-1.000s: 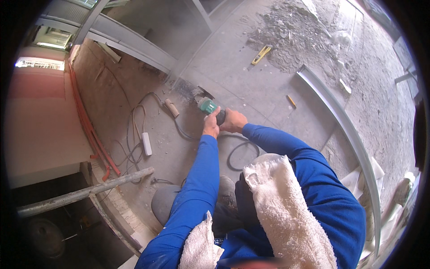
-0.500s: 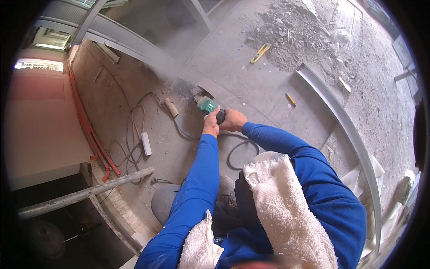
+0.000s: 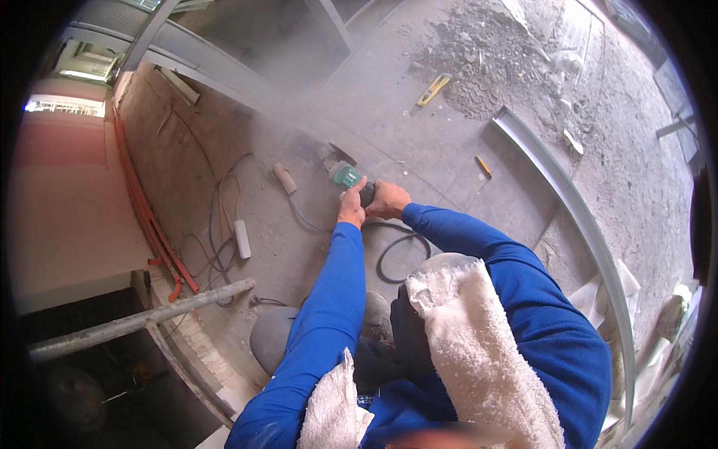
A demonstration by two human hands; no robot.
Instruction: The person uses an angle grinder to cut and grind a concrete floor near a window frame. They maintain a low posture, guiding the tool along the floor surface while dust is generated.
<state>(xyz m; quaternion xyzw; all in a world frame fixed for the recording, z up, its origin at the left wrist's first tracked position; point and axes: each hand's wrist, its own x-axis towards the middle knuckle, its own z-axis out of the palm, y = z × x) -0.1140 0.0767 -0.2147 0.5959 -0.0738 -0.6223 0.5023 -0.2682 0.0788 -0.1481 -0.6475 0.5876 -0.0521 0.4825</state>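
Both my hands are closed round a green and black angle grinder (image 3: 346, 176), held low over the grey concrete floor (image 3: 456, 157). My left hand (image 3: 351, 204) grips the body from the left side. Around the black rear end wraps my right hand (image 3: 389, 200). A dark disc guard (image 3: 342, 154) shows at the tool's head; the disc's contact with the floor is blurred by dust. Pale dust (image 3: 288, 120) spreads from the head toward the far left. The grey cord (image 3: 383, 258) loops on the floor behind the tool.
A yellow utility knife (image 3: 434, 90) and a yellow pencil (image 3: 485, 167) lie to the right. Beyond them are rubble (image 3: 479, 67) and a long metal channel (image 3: 568, 187). At left lie a white power strip (image 3: 243, 239), orange conduits (image 3: 149, 217) and a metal pipe (image 3: 142, 322) over a dark opening.
The dust cloud has thickened and spread around the grinder's head and toward the far left. My hands and the grinder stay almost in place.
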